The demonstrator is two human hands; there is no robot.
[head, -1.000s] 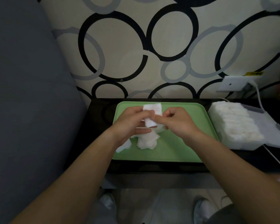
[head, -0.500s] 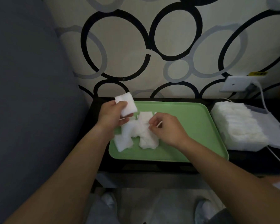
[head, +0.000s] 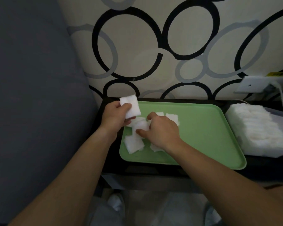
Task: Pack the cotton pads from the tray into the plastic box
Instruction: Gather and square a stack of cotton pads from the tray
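Observation:
A green tray lies on the dark table with several loose white cotton pads piled at its left end. My left hand holds a small stack of pads above the tray's far-left corner, thumb on top. My right hand reaches into the pile, and its thumb and fingers pinch a pad. To the right of the tray stands the clear plastic box, filled with rows of white pads.
A grey sofa fills the left side. The ring-patterned wall rises right behind the table. A white wall socket with a white cable sits above the box. Feet in light shoes show below the table edge.
My left hand has carried its stack of pads away to the tray's far-left corner. My right hand has dropped into the pile and closed on another pad.

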